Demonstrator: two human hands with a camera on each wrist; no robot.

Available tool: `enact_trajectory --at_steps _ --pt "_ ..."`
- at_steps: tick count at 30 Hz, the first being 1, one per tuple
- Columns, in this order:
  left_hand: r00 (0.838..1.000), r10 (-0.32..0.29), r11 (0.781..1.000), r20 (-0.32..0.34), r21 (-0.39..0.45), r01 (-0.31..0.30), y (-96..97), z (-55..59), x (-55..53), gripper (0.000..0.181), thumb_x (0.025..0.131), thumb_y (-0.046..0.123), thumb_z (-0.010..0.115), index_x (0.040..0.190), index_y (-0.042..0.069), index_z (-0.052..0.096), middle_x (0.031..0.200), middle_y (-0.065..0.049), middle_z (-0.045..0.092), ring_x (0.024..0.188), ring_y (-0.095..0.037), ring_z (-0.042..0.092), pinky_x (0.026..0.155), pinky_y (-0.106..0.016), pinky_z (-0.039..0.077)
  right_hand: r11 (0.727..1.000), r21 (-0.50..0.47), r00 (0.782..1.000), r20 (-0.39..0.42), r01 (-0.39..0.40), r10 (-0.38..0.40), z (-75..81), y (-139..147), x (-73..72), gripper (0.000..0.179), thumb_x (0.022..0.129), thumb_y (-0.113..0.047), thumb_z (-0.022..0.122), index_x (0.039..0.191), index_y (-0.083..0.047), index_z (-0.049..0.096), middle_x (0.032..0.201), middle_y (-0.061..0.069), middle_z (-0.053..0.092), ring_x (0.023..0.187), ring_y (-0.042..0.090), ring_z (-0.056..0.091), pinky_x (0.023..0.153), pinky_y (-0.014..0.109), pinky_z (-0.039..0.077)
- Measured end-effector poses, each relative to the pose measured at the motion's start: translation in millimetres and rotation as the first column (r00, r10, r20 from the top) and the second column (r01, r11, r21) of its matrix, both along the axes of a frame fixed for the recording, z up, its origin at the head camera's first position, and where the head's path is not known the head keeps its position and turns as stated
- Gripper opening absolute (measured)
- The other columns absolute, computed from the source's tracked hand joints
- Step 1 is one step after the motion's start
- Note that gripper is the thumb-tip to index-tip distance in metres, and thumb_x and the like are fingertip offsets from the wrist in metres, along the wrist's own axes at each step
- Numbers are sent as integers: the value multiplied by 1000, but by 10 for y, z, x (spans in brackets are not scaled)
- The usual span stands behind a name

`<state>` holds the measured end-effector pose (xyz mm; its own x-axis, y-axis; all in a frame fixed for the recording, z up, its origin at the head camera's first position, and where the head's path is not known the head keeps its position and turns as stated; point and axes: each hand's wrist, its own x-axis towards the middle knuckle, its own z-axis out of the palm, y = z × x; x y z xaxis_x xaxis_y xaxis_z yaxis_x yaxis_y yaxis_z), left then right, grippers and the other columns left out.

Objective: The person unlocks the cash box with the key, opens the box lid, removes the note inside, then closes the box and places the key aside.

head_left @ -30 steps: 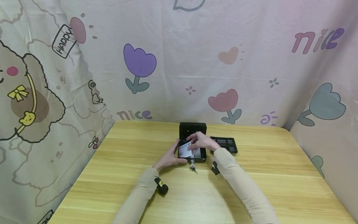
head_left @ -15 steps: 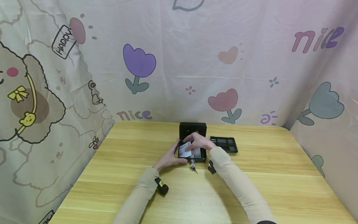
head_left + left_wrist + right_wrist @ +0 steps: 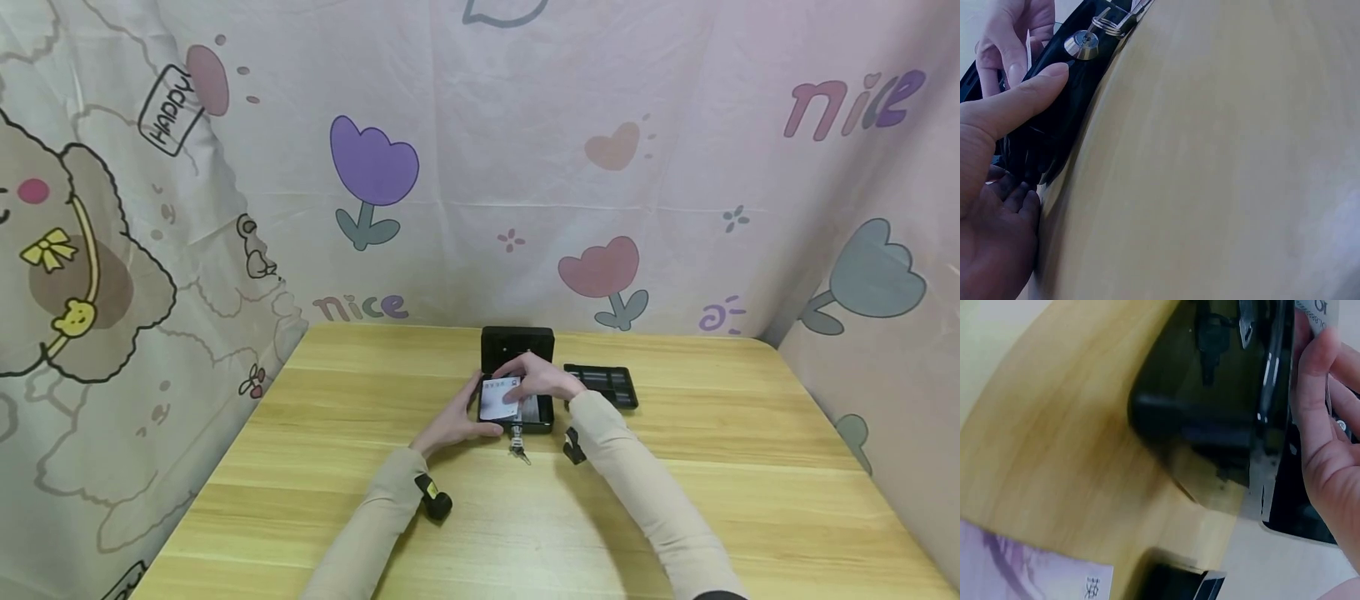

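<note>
A black cash box (image 3: 517, 428) stands on the table with its lid (image 3: 517, 333) raised at the back. My left hand (image 3: 456, 425) grips its left side, thumb along the front wall and fingers round the side. In the left wrist view the thumb presses close to the silver lock (image 3: 1082, 45). My right hand (image 3: 542, 377) reaches over the open box and pinches a pale banknote (image 3: 495, 402). Printed digits show on the banknote (image 3: 1321, 314) in the right wrist view. Keys (image 3: 518, 452) hang from the lock at the front.
A black compartment tray (image 3: 617, 385) lies on the wooden table (image 3: 337, 400) just right of the box, partly behind the right forearm. More pale paper (image 3: 529, 410) lies inside the box. A patterned cloth (image 3: 480, 150) hangs behind the table.
The banknote has straightened and now faces upward more squarely over the left of the box. My right hand shifted slightly left, then a little back right. The left hand stays in place.
</note>
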<state>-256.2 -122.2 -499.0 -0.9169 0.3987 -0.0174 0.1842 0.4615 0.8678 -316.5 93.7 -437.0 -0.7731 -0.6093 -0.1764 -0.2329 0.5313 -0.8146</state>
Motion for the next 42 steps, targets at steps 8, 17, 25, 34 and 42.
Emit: enact_trajectory --at_steps 8,17,25,34,42 --pt "1000 8 1000 15 1 -8 3 10 -5 118 78 30 87 164 13 6 171 -15 7 157 -37 12 127 -60 15 997 -63 999 23 -40 41 36 123 23 47 89 -2 72 135 -4 63 117 19 72 78 12 68 79 50 64" --pt "1000 13 1000 22 8 -13 9 5 -4 119 77 33 87 164 15 7 171 -15 8 157 -38 11 126 -63 14 994 -103 999 18 -48 50 151 325 77 49 91 -7 70 139 -5 59 113 18 73 79 15 70 80 45 63" --pt "1000 12 1000 15 -6 -12 9 5 -4 119 77 33 87 164 15 7 171 -12 6 157 -38 12 126 -62 14 991 -124 996 58 -56 64 242 613 110 50 91 -10 71 139 -7 60 107 13 74 74 20 71 80 54 62" --pt "1000 6 1000 2 0 -6 1 -5 1 119 77 31 87 164 14 7 171 -11 5 157 -38 11 127 -61 13 984 -167 990 120 -54 75 209 988 188 52 90 -4 69 140 3 55 117 21 72 84 19 73 76 48 64" --pt "1000 0 1000 -13 -17 0 -2 -4 -9 119 78 31 87 163 13 6 172 -11 5 158 -36 11 128 -59 14 992 -122 983 173 -46 66 242 1333 265 54 87 -3 72 139 2 57 111 21 73 90 26 74 76 40 65"
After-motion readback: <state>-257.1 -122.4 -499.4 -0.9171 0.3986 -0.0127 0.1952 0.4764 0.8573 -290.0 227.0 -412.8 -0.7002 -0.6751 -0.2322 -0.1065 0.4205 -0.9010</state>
